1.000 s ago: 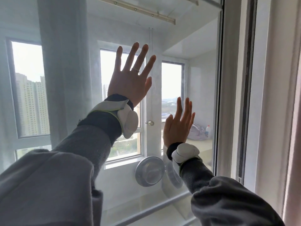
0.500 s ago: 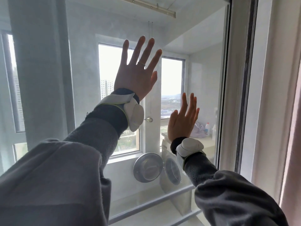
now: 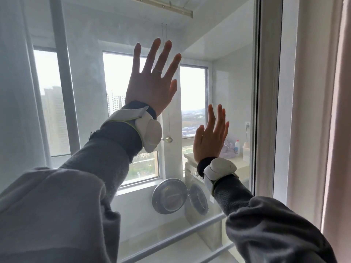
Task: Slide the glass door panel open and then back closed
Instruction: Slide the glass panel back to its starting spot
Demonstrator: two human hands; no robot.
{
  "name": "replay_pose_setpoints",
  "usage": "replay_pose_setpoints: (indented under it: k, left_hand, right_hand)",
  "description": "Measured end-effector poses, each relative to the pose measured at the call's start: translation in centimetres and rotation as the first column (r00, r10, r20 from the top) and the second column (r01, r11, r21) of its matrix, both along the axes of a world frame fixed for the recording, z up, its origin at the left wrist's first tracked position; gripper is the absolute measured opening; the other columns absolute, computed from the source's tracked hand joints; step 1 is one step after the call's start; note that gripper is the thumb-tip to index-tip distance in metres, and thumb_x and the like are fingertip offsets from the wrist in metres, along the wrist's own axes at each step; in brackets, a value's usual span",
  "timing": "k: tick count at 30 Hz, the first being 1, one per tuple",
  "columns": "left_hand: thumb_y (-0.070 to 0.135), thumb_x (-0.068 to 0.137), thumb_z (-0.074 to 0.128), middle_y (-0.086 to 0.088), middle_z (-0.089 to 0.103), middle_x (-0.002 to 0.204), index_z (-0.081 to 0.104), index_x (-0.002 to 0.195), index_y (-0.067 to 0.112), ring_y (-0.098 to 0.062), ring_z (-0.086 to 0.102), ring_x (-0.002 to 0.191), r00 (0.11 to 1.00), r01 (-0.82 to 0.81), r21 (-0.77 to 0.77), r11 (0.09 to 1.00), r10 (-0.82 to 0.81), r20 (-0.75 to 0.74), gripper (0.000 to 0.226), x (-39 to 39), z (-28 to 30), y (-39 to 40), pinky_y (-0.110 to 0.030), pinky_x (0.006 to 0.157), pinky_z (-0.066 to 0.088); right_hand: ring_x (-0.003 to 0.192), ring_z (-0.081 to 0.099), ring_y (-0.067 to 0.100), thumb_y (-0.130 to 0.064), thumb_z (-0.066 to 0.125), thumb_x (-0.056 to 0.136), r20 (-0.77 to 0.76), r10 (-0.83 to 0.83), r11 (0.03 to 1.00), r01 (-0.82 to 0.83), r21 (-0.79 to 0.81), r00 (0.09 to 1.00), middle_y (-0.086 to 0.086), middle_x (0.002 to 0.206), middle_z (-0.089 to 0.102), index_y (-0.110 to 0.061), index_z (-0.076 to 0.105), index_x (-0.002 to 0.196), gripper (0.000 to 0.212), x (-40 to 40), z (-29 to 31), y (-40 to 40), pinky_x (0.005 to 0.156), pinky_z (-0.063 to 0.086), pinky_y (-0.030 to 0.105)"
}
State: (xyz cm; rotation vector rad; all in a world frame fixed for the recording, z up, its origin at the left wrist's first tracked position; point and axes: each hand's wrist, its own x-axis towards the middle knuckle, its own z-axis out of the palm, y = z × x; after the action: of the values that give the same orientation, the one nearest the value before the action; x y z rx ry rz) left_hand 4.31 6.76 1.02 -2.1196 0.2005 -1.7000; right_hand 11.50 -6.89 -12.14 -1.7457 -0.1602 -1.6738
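The glass door panel [image 3: 233,76] fills the view ahead, and its grey right-hand stile [image 3: 267,111] stands next to the white door frame [image 3: 288,120]. My left hand [image 3: 152,82] lies flat on the glass high up, fingers spread, a ring on one finger. My right hand [image 3: 210,137] is pressed flat on the glass lower down and to the right, fingers up and close together. Both wrists carry white strapped devices over dark grey sleeves. Neither hand holds anything.
A sheer white curtain [image 3: 17,92] hangs at the left and a pinkish curtain [image 3: 340,130] at the right edge. Behind the glass is a balcony with a washing machine [image 3: 195,194], its round door [image 3: 169,196] swung open, bottles on a counter, and windows.
The panel's right stile has moved right towards the white frame, and both flat hands have travelled right with it. The sheer curtain and a grey frame bar now show further left.
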Motion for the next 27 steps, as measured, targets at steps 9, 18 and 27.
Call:
replay_pose_setpoints:
  k: [9, 18, 27]
  left_hand:
    - [0.046, 0.097, 0.018, -0.006, 0.009, 0.162, 0.016, 0.152, 0.023, -0.029, 0.006, 0.149, 1.0, -0.005, 0.009, 1.0, 0.005, 0.031, 0.06, 1.3, 0.0, -2.1, -0.054, 0.115, -0.003]
    - [0.047, 0.092, -0.001, -0.006, 0.006, 0.162, 0.012, 0.153, 0.024, -0.029, 0.003, 0.149, 0.999, -0.035, -0.019, 0.999, 0.035, -0.02, 0.066, 1.3, 0.2, -4.0, -0.054, 0.115, -0.005]
    - [0.048, 0.084, -0.013, -0.004, 0.001, 0.163, 0.008, 0.153, 0.026, -0.027, 0.0, 0.149, 0.999, -0.028, -0.037, 0.999, 0.026, -0.046, 0.076, 2.1, 0.2, -6.8, -0.054, 0.116, -0.004]
  right_hand:
    - [0.144, 0.021, 0.026, -0.052, 0.001, 0.093, -0.007, 0.028, 1.0, -0.028, 0.0, 1.0, 0.011, 0.154, 0.028, -0.016, 0.034, 0.143, 0.07, 0.9, 0.1, -2.2, 0.118, 0.01, 0.051]
    - [0.143, 0.022, 0.029, -0.043, 0.01, 0.095, -0.017, 0.035, 0.999, -0.035, -0.02, 0.999, 0.013, 0.153, 0.029, -0.014, 0.035, 0.143, 0.061, 1.6, 0.2, -3.9, 0.114, 0.018, 0.059]
    - [0.144, 0.021, 0.029, -0.045, 0.004, 0.095, -0.032, 0.029, 0.999, -0.03, -0.038, 0.999, 0.013, 0.154, 0.027, -0.015, 0.031, 0.144, 0.063, 2.7, 0.2, -6.6, 0.115, 0.017, 0.059]
